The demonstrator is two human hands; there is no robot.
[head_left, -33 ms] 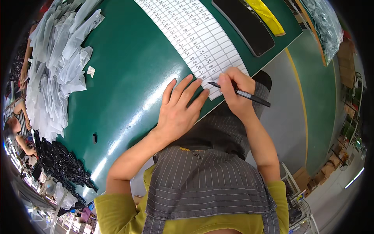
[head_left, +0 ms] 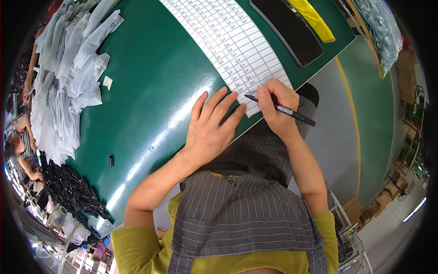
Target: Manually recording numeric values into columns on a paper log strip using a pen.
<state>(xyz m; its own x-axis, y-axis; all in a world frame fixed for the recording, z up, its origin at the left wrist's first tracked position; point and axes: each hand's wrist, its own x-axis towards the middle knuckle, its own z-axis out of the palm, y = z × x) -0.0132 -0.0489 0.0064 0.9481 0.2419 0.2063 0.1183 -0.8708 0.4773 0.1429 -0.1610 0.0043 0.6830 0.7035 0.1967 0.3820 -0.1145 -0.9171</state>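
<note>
A long white label sheet (head_left: 248, 48), ruled into small cells, lies across the green table (head_left: 150, 68). Handwritten figures fill many of its cells; those along its right side are blank. My left hand (head_left: 210, 125) rests flat with fingers spread, its fingertips at the sheet's left edge near the bottom end. In my right hand (head_left: 279, 107) a black marker pen (head_left: 296, 115) is gripped, its uncapped tip over the lower cells. Whether the tip touches the paper I cannot tell. A small black pen cap (head_left: 111, 161) stands on the table to the left.
Clear plastic bags (head_left: 68, 82) are heaped along the table's left side, above a pile of black cords or straps (head_left: 75, 192). A black phone-like slab (head_left: 287, 29) and a yellow packet (head_left: 312, 19) lie right of the sheet. Another person (head_left: 20, 146) is at the far left.
Almost nothing differs. The pen in my right hand has shifted very slightly, and the sheet appears a few pixels displaced.
</note>
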